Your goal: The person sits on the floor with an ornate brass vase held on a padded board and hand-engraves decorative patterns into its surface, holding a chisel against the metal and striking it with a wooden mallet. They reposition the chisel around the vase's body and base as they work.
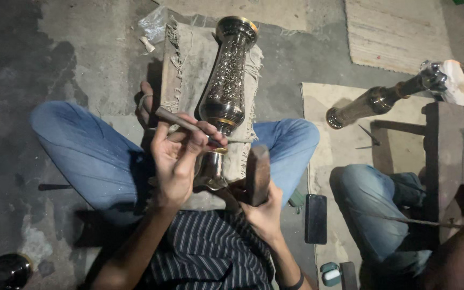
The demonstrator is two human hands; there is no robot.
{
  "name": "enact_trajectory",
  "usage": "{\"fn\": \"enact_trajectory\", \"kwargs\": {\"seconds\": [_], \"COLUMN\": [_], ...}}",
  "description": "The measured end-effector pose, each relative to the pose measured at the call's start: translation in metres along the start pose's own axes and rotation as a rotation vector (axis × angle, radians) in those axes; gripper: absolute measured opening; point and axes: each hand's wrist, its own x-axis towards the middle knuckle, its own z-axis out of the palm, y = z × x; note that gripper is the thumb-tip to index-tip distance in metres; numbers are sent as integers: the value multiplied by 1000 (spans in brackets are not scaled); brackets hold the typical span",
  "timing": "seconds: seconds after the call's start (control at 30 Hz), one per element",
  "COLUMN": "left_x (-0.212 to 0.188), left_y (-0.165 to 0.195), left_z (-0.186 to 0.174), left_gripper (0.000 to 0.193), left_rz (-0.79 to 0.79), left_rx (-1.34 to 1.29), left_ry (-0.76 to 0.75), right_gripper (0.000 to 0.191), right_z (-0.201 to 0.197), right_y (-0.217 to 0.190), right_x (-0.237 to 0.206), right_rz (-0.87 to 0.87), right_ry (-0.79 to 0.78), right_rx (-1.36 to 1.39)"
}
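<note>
Left hand (175, 161) pinches a chisel (181, 122) against an engraved brass vase (225, 91); right hand (264, 212) grips a wooden mallet (258, 174). Upper body patterned, base plain.

Bare grey concrete floor (44, 59) open at left. Black flat phone (316, 218) and co-worker's blue-jeaned knee (374, 188) crowd right side. Second dark brass vase (374, 102) juts over tan mat's (323, 139) far edge.

vases 2 (225, 86) (374, 101) | hammer 1 (257, 174) | chisel 1 (181, 123) | phone 1 (316, 218)
</note>
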Motion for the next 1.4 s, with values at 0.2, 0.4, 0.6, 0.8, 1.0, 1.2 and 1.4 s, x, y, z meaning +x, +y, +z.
{"fn": "enact_trajectory", "kwargs": {"seconds": [0.2,0.4,0.6,0.8,1.0,1.2,1.4], "left_x": [1,35,60,59,56,68,63], "left_y": [0,13,36,42,48,36,12], "left_z": [3,-15,-31,-41,-32,-9,9], "left_gripper": [26,25,42,37,27,13,25], "left_rz": [-49,-168,-422,-487,-454,-81,-48], "left_rx": [129,372,1114,1076,1172,955,924], "left_ry": [-151,-110,-258,-336,-294,-224,-393], "right_gripper": [35,41,35,36,29,35,33], "right_z": [-10,-30,-5,-4,-19,-35,-42], "right_y": [-1,-7,-8,-6,18,35,51], "right_x": [16,55,92,101,81,41,33], "right_rz": [-59,100,-47,61,42,127,59], "right_ry": [-108,-70,26,2,-21,88,134], "right_rx": [-86,122,43,168,69,-10,-162]}}
